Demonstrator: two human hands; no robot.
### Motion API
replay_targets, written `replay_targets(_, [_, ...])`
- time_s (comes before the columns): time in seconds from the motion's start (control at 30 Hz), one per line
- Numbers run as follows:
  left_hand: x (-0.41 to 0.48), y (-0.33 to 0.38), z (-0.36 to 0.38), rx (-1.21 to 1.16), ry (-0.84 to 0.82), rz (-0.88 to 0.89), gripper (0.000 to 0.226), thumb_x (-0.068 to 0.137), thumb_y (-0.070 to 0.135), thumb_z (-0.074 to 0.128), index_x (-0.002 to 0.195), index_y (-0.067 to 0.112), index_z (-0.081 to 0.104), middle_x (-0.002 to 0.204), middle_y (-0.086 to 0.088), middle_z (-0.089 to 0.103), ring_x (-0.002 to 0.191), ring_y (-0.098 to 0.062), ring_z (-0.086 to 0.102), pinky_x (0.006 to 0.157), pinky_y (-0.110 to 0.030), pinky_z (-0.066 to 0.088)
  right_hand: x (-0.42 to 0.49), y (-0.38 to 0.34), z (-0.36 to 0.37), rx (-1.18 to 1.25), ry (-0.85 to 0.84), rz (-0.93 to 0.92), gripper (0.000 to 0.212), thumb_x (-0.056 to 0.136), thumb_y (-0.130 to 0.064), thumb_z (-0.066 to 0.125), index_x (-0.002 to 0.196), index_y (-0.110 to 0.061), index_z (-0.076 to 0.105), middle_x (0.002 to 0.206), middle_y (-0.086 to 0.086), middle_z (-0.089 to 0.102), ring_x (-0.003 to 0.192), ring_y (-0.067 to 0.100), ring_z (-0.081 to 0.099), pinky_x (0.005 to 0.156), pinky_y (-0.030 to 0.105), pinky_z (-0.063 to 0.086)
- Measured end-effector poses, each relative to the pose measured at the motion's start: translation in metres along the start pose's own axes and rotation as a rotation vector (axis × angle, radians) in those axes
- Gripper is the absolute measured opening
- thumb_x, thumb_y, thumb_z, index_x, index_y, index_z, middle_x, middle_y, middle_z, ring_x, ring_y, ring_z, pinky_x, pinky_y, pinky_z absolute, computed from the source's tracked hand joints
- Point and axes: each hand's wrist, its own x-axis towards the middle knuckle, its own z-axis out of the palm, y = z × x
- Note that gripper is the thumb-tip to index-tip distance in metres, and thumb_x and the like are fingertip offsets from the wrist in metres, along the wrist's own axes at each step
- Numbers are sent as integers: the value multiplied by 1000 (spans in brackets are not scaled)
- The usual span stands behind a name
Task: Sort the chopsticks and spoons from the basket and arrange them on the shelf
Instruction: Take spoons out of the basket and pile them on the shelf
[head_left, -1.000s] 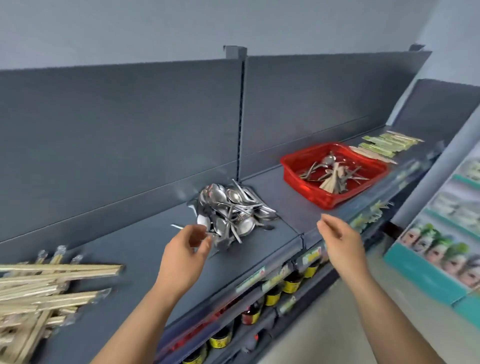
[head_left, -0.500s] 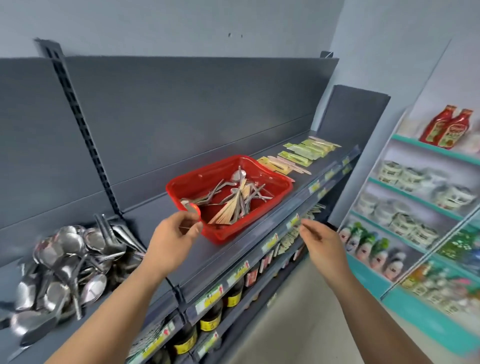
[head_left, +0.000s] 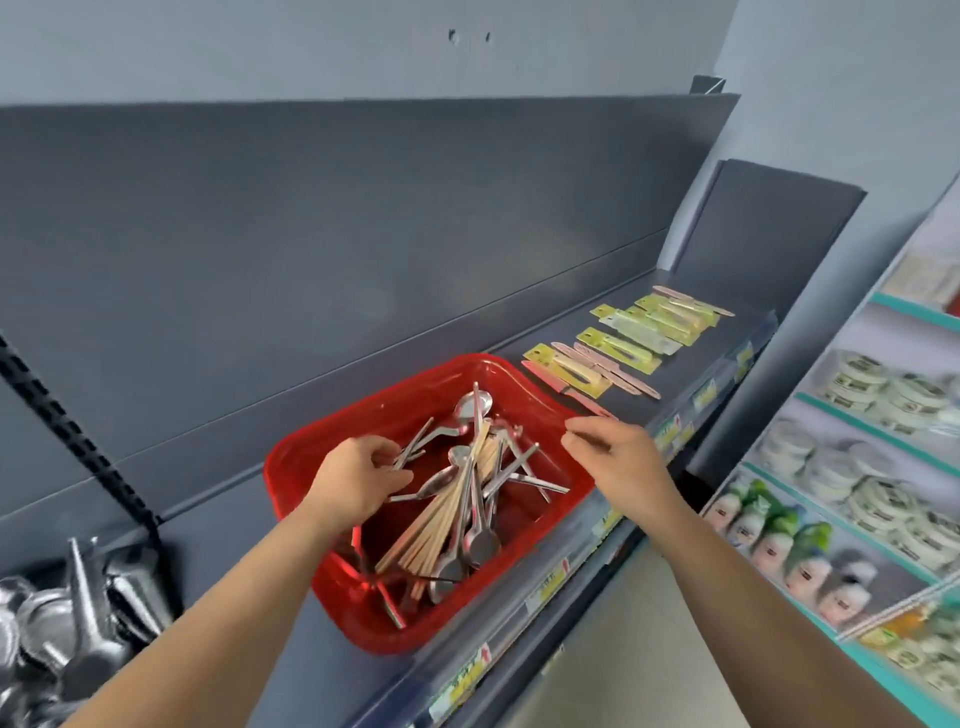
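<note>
Snagging is my worry: the spoons (head_left: 470, 410) just beyond my left fingertips (head_left: 385, 448) lie crossed with the wooden chopsticks (head_left: 431, 525) in the red basket (head_left: 280, 467), so a quick lift could drag chopsticks up and spill them over the rim. My left hand (head_left: 358, 483) reaches down into the basket, fingers curled round a few spoon handles. My right hand (head_left: 618, 457) hovers over the rim to the right of those fingers, loosely bent, narrow, holding nothing.
</note>
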Motion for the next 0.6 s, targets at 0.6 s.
replay_targets(0.6, [58, -14, 31, 352, -126, -163, 22, 85, 19, 60, 106, 18, 66, 102, -5, 69, 97, -26, 63, 78, -30, 46, 119, 15, 65, -246, -453, -37, 33, 87, -14, 65, 106, 13, 58, 113, 29, 61, 107, 42, 57, 93, 48, 46])
